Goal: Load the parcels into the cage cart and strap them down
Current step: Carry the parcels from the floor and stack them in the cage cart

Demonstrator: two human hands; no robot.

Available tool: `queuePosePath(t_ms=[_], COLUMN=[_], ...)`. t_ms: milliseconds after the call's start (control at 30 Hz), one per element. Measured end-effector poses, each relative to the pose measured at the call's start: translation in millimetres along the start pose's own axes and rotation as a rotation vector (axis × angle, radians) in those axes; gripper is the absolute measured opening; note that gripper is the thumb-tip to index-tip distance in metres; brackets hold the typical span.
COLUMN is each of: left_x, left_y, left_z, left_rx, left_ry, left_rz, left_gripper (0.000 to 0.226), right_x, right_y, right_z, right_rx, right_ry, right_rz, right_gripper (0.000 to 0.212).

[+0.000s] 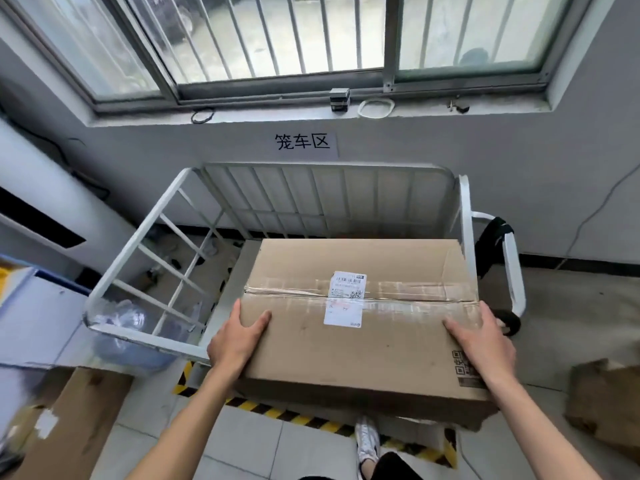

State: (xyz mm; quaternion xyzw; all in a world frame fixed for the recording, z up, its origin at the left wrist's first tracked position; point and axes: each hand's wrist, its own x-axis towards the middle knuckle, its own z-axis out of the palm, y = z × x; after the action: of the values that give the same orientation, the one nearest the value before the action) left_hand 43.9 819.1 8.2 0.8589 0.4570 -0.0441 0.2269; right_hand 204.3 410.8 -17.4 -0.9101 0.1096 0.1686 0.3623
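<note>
Left hand (235, 342), right hand (485, 344) gripping parcel (349, 358), arms outstretched

The person holds a big cardboard parcel (346, 341) straight ahead at 12 o'clock. The left hand (235, 337) grips its 9 o'clock edge and the right hand (485, 341) its 3 o'clock edge, thumbs on top. A white label (346, 297) sits across the taped seam. The parcel's far end reaches in over the white cage cart (138, 233); whether it rests on the deck I cannot tell. A wall sign (302, 143) hangs beyond the cart, under a barred window (277, 39). Yellow-black floor tape (311, 422) runs beneath the parcel, flattened cardboard (79, 420) lies at 8 o'clock, and a torn box (606, 403) sits at 4 o'clock.
</note>
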Motion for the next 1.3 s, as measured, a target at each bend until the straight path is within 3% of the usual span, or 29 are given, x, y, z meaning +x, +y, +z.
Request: queuePosePath(t_ms=[100,367,500,633,767,900,967,1067,1200,1300], left_x=[36,150,206,266,301,311,319,326,316,316], left_y=[18,56,51,31,-3,-47,-64,-82,-103,-108], left_z=[3,56,124,193,255,313,342,377,419,448], left_rx=[0.053,0.122,0.055,-0.005,-0.077,-0.211,-0.234,-0.241,-0.201,-0.237], left_ry=[-0.057,-0.232,-0.381,-0.519,-0.615,-0.700,-0.714,-0.751,-0.783,-0.793], left_rz=[0.015,0.057,-0.016,-0.046,-0.067,-0.100,-0.100,-0.136,-0.172,-0.208], left_gripper=[0.085,0.085,0.099,0.113,0.101,0.067,0.075,0.100,0.094,0.103], right_x=[28,86,113,147,171,193,215,254,274,273], right_y=[-11,-18,8,43,81,126,147,170,201,225], right_z=[9,52,104,170,229,276,295,314,336,353], right_rx=[-0.024,-0.053,0.009,0.071,0.095,0.148,0.143,0.085,0.042,0.011], right_ry=[-0.035,-0.040,0.054,0.044,0.026,-0.014,-0.023,-0.058,-0.061,-0.064], right_rz=[0.037,0.170,0.294,0.404,0.499,0.607,0.628,0.624,0.649,0.703], right_gripper=[0.064,0.061,0.071,0.074,0.067,0.077,0.082,0.071,0.065,0.066])
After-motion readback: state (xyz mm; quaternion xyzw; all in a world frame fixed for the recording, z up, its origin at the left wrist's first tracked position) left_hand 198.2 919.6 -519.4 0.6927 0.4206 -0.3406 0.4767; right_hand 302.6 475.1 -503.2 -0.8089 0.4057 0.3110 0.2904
